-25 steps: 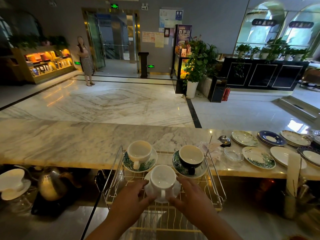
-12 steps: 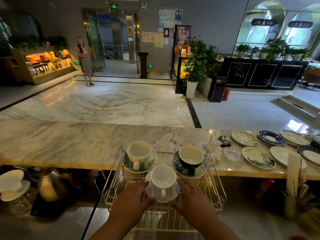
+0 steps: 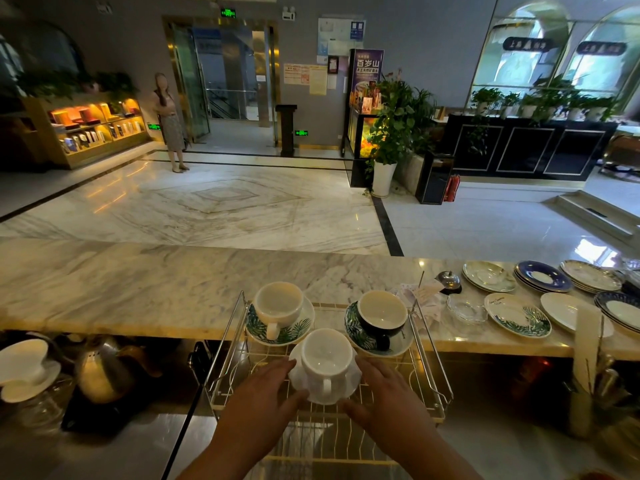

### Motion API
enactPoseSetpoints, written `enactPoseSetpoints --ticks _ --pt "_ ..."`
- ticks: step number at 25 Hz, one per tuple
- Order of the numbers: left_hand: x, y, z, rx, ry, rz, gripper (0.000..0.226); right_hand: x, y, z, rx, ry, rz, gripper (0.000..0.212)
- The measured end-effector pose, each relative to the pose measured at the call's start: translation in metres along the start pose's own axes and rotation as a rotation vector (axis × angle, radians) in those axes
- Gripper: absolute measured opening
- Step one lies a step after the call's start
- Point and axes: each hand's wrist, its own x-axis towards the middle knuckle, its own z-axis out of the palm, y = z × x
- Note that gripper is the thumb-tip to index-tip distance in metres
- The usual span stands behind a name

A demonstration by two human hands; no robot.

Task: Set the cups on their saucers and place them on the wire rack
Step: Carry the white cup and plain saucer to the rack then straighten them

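A white cup [image 3: 326,358] stands on a white saucer [image 3: 349,384] over the wire rack [image 3: 429,362], handle toward me. My left hand [image 3: 263,396] holds the saucer's left edge and my right hand [image 3: 384,393] holds its right edge, thumbs at the near rim. Behind it on the rack stand a white cup [image 3: 278,306] on a leaf-patterned saucer [image 3: 298,329] at the left and a dark cup [image 3: 381,317] on a leaf-patterned saucer [image 3: 353,329] at the right.
A marble counter [image 3: 156,285] runs behind the rack. Loose saucers and plates [image 3: 519,315] lie on its right end beside a glass dish [image 3: 465,308] and a bell [image 3: 448,280]. A metal kettle [image 3: 104,368] and a white cup on a saucer [image 3: 26,368] sit lower left.
Both hands and the white cup on its saucer have shifted slightly away from me over the rack. The two sets behind have not moved.
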Motion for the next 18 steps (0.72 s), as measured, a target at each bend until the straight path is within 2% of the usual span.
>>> enactPoseSetpoints --ticks 3,7,13,16,18 --pt "0.005 0.012 -0.009 -0.073 0.049 -0.028 0.056 0.002 -0.006 -0.004 0.039 0.036 -0.005 0.085" --pt "0.012 0.026 -0.012 -0.208 0.004 -0.043 0.051 0.005 -0.015 -0.004 0.111 0.075 -0.009 0.075" --pt "0.012 0.031 -0.013 -0.209 -0.008 -0.060 0.055 0.004 -0.018 -0.005 0.094 0.081 0.010 0.068" --pt "0.017 0.034 -0.032 -0.086 0.093 -0.079 0.059 0.006 -0.017 -0.018 0.029 0.114 -0.022 0.058" --pt "0.038 0.032 -0.050 0.008 0.210 -0.073 0.052 0.021 -0.013 -0.042 -0.006 0.233 -0.049 0.047"
